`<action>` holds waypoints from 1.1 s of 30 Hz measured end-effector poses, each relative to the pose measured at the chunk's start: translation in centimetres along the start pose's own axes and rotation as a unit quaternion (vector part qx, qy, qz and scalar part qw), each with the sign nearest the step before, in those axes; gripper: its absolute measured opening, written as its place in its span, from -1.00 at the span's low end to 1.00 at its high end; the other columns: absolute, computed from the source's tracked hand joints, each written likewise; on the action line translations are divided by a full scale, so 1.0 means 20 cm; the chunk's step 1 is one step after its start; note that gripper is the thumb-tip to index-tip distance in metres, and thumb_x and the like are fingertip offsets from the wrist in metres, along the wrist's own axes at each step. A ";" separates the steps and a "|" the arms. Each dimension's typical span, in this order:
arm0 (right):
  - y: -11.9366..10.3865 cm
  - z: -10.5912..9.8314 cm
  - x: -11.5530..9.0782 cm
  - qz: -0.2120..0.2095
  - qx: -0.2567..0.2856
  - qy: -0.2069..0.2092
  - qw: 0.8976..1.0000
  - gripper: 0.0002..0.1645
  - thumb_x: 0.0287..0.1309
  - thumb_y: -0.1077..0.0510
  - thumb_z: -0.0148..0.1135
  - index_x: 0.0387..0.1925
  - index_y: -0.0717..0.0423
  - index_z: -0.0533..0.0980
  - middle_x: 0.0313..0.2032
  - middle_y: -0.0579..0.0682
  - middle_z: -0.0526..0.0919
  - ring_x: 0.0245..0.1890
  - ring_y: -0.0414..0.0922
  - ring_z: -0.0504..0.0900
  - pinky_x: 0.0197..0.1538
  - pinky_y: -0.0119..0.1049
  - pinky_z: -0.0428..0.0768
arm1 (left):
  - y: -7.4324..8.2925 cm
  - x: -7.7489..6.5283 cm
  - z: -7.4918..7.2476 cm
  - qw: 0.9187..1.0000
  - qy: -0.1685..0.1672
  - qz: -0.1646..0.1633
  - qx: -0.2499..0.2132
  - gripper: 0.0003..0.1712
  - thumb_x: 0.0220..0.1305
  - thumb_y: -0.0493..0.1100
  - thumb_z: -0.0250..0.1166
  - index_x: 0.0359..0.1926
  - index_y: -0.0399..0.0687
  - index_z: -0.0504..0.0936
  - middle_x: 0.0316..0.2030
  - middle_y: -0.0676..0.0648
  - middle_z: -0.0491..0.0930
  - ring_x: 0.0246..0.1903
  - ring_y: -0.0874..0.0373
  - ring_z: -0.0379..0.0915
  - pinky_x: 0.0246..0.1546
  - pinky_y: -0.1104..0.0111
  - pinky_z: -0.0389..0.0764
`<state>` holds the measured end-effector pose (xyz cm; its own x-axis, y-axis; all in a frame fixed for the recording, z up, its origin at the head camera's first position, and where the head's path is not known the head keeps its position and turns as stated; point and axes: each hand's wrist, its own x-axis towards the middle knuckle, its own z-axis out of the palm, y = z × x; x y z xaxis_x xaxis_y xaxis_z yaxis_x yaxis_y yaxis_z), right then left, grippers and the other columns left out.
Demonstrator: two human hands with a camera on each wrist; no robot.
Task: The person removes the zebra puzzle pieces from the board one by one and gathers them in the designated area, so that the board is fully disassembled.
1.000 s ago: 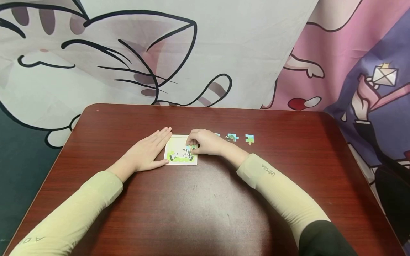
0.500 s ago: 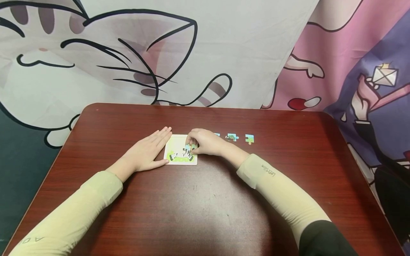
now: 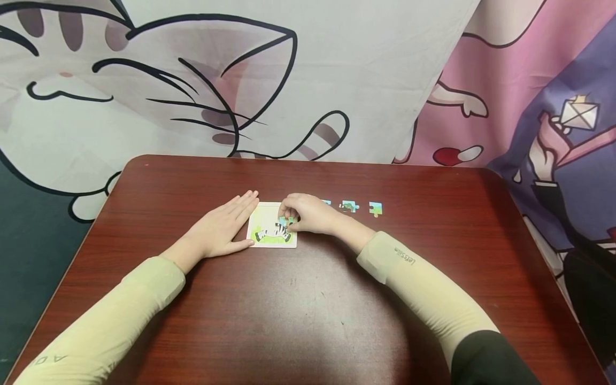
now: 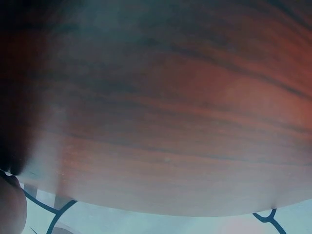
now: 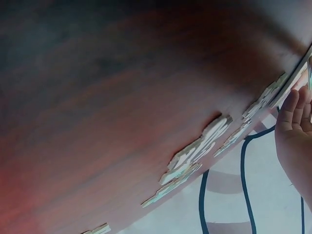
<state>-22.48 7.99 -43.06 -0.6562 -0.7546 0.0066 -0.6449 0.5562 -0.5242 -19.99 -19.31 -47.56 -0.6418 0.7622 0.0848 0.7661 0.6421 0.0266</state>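
Note:
A small pale puzzle board (image 3: pixel 263 213) lies on the table in the head view, with zebra pieces (image 3: pixel 271 236) fitted along its near part. My left hand (image 3: pixel 216 227) lies flat with straight fingers, its fingertips and thumb at the board's left edge. Over the right side of the board, my right hand (image 3: pixel 310 214) pinches a blue-and-green puzzle piece (image 3: pixel 284 220) between thumb and fingers, right against the zebra part. Its fingers cover the board's upper right corner. The right wrist view shows my right hand (image 5: pixel 297 131) at the board's edge.
Loose puzzle pieces lie right of the board: a blue-and-green one (image 3: pixel 375 208), one with a dark green patch (image 3: pixel 349 206), and one partly hidden behind my right hand. The reddish-brown table (image 3: pixel 308 310) ends at a cartoon-print cloth (image 3: pixel 366 80).

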 end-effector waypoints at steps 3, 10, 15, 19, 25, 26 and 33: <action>0.01 0.00 0.00 -0.006 0.004 0.005 1.000 -0.74 -0.08 0.17 0.41 -0.27 0.00 0.56 -0.37 -0.13 0.51 -0.35 -0.27 0.48 -0.27 -0.48 0.47 | 0.00 0.00 0.00 1.000 -0.002 0.000 0.000 0.06 0.21 0.43 -0.12 0.44 -0.24 -0.11 0.45 -0.18 -0.17 0.44 0.02 -0.30 0.41 0.19 -0.06; 0.02 -0.01 0.01 0.000 0.040 0.006 0.999 -0.81 0.00 0.18 0.34 -0.28 -0.03 0.56 -0.41 -0.20 0.55 -0.39 -0.33 0.51 -0.29 -0.51 0.51 | 0.00 0.00 -0.01 1.000 -0.002 0.001 0.000 0.05 0.21 0.42 -0.11 0.44 -0.26 -0.08 0.45 -0.18 -0.16 0.44 0.01 -0.29 0.41 0.19 -0.05; 0.02 0.00 0.01 0.016 0.070 -0.002 0.997 -0.83 0.03 0.19 0.31 -0.28 -0.03 0.57 -0.45 -0.23 0.58 -0.41 -0.37 0.53 -0.29 -0.53 0.54 | -0.01 0.00 -0.01 1.000 0.000 0.003 0.001 0.05 0.22 0.41 -0.11 0.43 -0.26 -0.07 0.45 -0.19 -0.15 0.44 0.00 -0.27 0.40 0.18 -0.04; 0.02 0.00 0.00 0.025 0.087 -0.004 0.996 -0.86 0.04 0.19 0.30 -0.29 -0.01 0.58 -0.45 -0.22 0.59 -0.41 -0.36 0.54 -0.28 -0.53 0.55 | 0.00 0.01 -0.01 1.000 0.000 0.002 -0.002 0.04 0.22 0.40 -0.11 0.43 -0.26 -0.07 0.45 -0.19 -0.15 0.44 0.00 -0.27 0.40 0.17 -0.04; 0.02 0.00 0.00 0.021 0.091 -0.004 0.996 -0.90 0.06 0.22 0.24 -0.32 0.03 0.59 -0.47 -0.20 0.59 -0.42 -0.35 0.54 -0.29 -0.51 0.55 | 0.00 0.01 -0.01 1.000 0.000 0.001 -0.004 0.05 0.21 0.42 -0.10 0.44 -0.26 -0.07 0.45 -0.19 -0.15 0.44 0.00 -0.28 0.40 0.17 -0.04; 0.02 0.00 0.00 0.020 0.088 -0.004 0.996 -0.90 0.06 0.22 0.23 -0.33 0.03 0.59 -0.47 -0.20 0.59 -0.42 -0.35 0.54 -0.29 -0.52 0.55 | 0.00 0.01 -0.01 1.000 0.000 0.001 -0.004 0.06 0.21 0.42 -0.09 0.43 -0.26 -0.07 0.45 -0.19 -0.15 0.44 0.00 -0.28 0.40 0.17 -0.04; 0.02 0.01 -0.01 0.017 0.091 -0.006 0.996 -0.92 0.06 0.22 0.26 -0.34 0.06 0.59 -0.47 -0.18 0.60 -0.41 -0.33 0.55 -0.29 -0.51 0.55 | 0.00 0.01 0.00 1.000 -0.001 0.000 -0.003 0.06 0.21 0.42 -0.08 0.43 -0.26 -0.07 0.45 -0.19 -0.15 0.44 -0.01 -0.28 0.41 0.18 -0.05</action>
<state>-22.57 8.23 -43.36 -0.6714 -0.7407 -0.0233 -0.5399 0.5105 -0.6692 -20.12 -19.25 -47.61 -0.6416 0.7626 0.0829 0.7665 0.6414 0.0321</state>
